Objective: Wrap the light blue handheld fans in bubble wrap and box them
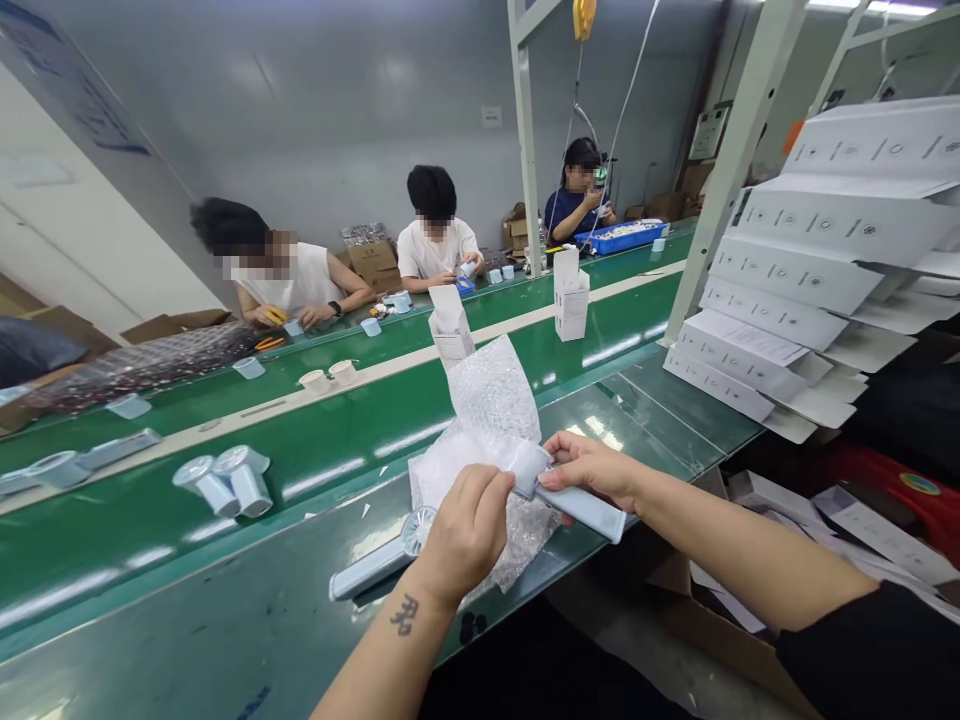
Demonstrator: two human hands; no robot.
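The right hand (596, 475) grips the pale blue fan (581, 508), thumb on top near the neck, the far end of the handle left free. The left hand (469, 530) has its fingers drawn together at the edge of the fan's head; whether they pinch the fan or the film around it, I cannot tell. Holding it at 2 places probably keeps the head steady above the bubble wrap (495, 390), which spreads beneath and beyond the grip, seemingly laid there to be within easy reach. The fan's long axis slants across the front of the body: the head points left and slightly away, the handle's end right and nearer. Left of the grip, another fan (375, 567) lies on the bench (660, 420), its handle pointing left. Farther left, 2 more fans (214, 495) rest on the belt (315, 430); past the grip, 2 boxes (571, 300) stand upright, flaps raised.
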